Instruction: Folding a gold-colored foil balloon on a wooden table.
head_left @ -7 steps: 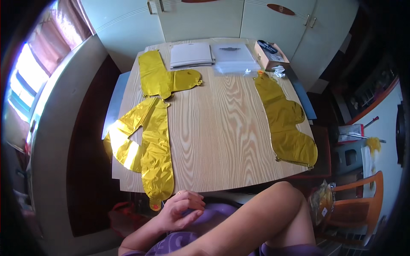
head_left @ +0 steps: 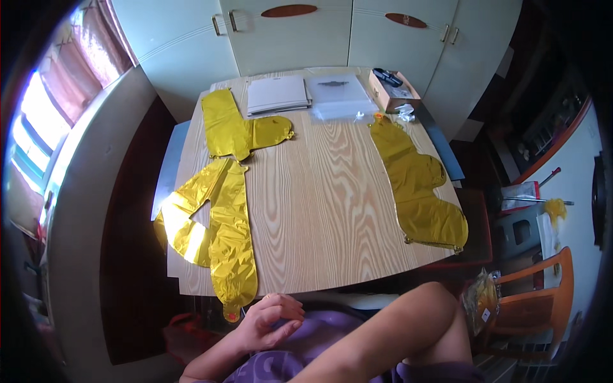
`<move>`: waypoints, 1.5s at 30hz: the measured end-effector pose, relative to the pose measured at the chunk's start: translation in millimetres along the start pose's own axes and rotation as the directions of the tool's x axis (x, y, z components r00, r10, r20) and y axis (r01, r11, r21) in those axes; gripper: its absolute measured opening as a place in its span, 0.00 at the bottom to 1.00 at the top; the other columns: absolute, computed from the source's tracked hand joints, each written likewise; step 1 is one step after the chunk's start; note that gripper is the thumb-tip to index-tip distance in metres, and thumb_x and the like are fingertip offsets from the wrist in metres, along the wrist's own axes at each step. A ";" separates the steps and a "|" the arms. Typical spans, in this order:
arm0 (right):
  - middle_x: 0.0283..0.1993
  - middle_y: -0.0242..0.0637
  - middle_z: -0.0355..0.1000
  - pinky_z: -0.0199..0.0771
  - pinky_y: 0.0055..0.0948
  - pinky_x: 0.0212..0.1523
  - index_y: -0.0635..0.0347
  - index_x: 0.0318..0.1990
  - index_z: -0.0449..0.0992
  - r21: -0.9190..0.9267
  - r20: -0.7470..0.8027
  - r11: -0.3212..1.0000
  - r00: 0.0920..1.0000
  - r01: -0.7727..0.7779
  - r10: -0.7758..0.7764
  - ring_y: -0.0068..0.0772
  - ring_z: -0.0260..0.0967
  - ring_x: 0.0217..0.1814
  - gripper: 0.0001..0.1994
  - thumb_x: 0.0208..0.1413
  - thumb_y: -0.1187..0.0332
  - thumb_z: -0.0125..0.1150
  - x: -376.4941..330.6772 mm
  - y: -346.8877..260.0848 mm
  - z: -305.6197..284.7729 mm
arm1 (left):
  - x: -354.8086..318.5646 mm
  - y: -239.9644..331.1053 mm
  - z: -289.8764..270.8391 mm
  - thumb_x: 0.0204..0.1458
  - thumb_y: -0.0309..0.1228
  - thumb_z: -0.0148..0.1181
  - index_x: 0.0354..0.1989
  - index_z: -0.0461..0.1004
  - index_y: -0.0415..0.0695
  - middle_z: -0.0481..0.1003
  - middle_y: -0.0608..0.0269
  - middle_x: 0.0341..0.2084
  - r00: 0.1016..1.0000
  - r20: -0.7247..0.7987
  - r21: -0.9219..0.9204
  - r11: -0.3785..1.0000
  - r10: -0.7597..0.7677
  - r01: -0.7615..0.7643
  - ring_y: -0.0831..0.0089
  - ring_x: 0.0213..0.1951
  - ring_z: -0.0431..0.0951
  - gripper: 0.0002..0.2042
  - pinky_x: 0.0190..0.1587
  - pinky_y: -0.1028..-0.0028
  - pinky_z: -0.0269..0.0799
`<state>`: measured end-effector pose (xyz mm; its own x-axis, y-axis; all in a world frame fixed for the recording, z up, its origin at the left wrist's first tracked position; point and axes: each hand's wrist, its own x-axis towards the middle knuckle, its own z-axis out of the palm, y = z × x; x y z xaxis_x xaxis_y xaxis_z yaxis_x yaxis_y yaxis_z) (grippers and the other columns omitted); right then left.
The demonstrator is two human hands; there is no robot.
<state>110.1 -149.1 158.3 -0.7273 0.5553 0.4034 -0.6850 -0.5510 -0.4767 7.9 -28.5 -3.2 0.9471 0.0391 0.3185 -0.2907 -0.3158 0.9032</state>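
My left hand (head_left: 273, 321) is at the table's near edge, below the lower end of a flat gold foil balloon (head_left: 233, 255). Its fingers bend loosely, the thumb stands apart, and nothing shows in it. That balloon has a triangular gap and overhangs the table's left side and front. Beyond it lies a second flat foil balloon (head_left: 225, 124) with a side arm. A third foil balloon (head_left: 412, 185), with a wavy outline, rests along the right side. My right forearm (head_left: 383, 335) is bent back from the elbow, and the right hand is out of view.
On the wood-grain table (head_left: 306, 210), a stack of pale sheets (head_left: 276, 94) and clear plastic sleeves (head_left: 338, 96) lie at the back. A small box (head_left: 396, 96) with dark items stands at the back right, beside crumpled white plastic (head_left: 405, 113). An orange chair (head_left: 536, 300) stands right.
The view has tilted up slightly, so the table and balloons sit a little lower and further left in the picture. My left hand keeps nearly the same pose.
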 end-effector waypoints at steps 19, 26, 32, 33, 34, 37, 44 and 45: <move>0.62 0.69 0.69 0.60 0.59 0.66 0.71 0.57 0.78 -0.554 -0.098 0.679 0.772 0.482 -0.628 0.67 0.66 0.65 0.27 0.71 0.52 0.46 -99.8 25.4 36.3 | 61.6 28.4 -41.7 0.57 0.33 0.63 0.32 0.79 0.45 0.79 0.62 0.33 0.795 0.550 0.313 0.818 0.258 -0.482 0.61 0.37 0.80 0.06 0.42 0.61 0.73; 0.53 0.62 0.75 0.69 0.57 0.56 0.70 0.48 0.80 -0.830 -0.361 0.551 0.837 -0.088 -0.411 0.59 0.73 0.52 0.18 0.62 0.61 0.60 -178.2 67.9 -9.2 | 169.7 53.7 49.0 0.51 0.41 0.57 0.22 0.80 0.44 0.80 0.50 0.25 0.382 0.822 0.159 0.474 0.423 -0.866 0.46 0.32 0.81 0.15 0.35 0.50 0.77; 0.52 0.61 0.76 0.69 0.54 0.58 0.68 0.50 0.79 -0.457 -0.858 0.650 0.108 -0.607 -0.502 0.56 0.73 0.53 0.19 0.61 0.59 0.64 -184.2 138.8 -52.7 | 199.2 68.9 200.6 0.40 0.24 0.63 0.20 0.80 0.31 0.79 0.39 0.20 -0.075 0.759 -0.510 0.518 0.647 -0.687 0.44 0.24 0.80 0.07 0.24 0.53 0.74; 0.52 0.61 0.76 0.69 0.54 0.58 0.67 0.51 0.79 -0.410 -0.881 0.647 0.096 -0.643 -0.463 0.55 0.73 0.53 0.19 0.61 0.59 0.64 -184.8 143.2 -58.9 | 190.8 77.5 207.4 0.41 0.25 0.63 0.20 0.80 0.31 0.79 0.39 0.20 -0.046 0.751 -0.505 0.527 0.659 -0.683 0.44 0.24 0.80 0.07 0.25 0.53 0.74; 0.52 0.60 0.76 0.69 0.53 0.58 0.67 0.51 0.78 -0.386 -0.894 0.630 0.106 -0.673 -0.434 0.54 0.73 0.54 0.19 0.61 0.60 0.64 -184.7 144.3 -65.0 | 183.3 83.0 209.7 0.41 0.25 0.62 0.21 0.80 0.31 0.79 0.40 0.20 -0.021 0.751 -0.488 0.533 0.660 -0.692 0.44 0.25 0.80 0.07 0.25 0.53 0.74; 0.53 0.59 0.76 0.69 0.51 0.59 0.65 0.53 0.78 -0.347 -0.917 0.604 0.123 -0.717 -0.380 0.52 0.74 0.55 0.19 0.61 0.60 0.64 -184.1 146.8 -77.4 | 173.6 89.4 214.9 0.42 0.26 0.62 0.22 0.80 0.33 0.79 0.42 0.21 0.005 0.758 -0.458 0.539 0.652 -0.707 0.45 0.26 0.80 0.07 0.27 0.53 0.73; 0.54 0.56 0.76 0.69 0.45 0.61 0.62 0.57 0.76 -0.299 -0.941 0.547 0.148 -0.782 -0.303 0.48 0.74 0.57 0.19 0.62 0.62 0.64 -180.2 150.0 -99.4 | 155.7 88.8 212.4 0.44 0.29 0.61 0.25 0.79 0.36 0.78 0.46 0.24 0.029 0.809 -0.372 0.549 0.587 -0.748 0.47 0.29 0.80 0.07 0.31 0.53 0.73; 0.54 0.55 0.76 0.69 0.45 0.61 0.61 0.57 0.76 -0.291 -0.944 0.541 0.143 -0.789 -0.298 0.47 0.74 0.57 0.19 0.62 0.62 0.64 -180.2 149.8 -102.1 | 153.8 89.0 209.3 0.44 0.29 0.61 0.25 0.79 0.37 0.78 0.46 0.24 0.047 0.819 -0.344 0.554 0.572 -0.758 0.47 0.30 0.80 0.07 0.31 0.53 0.73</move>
<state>142.8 -268.1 -65.6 0.1402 0.8318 -0.5371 0.2162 -0.5550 -0.8032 156.2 -249.0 65.9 -0.0106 -0.9554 0.2953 -0.9258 0.1210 0.3582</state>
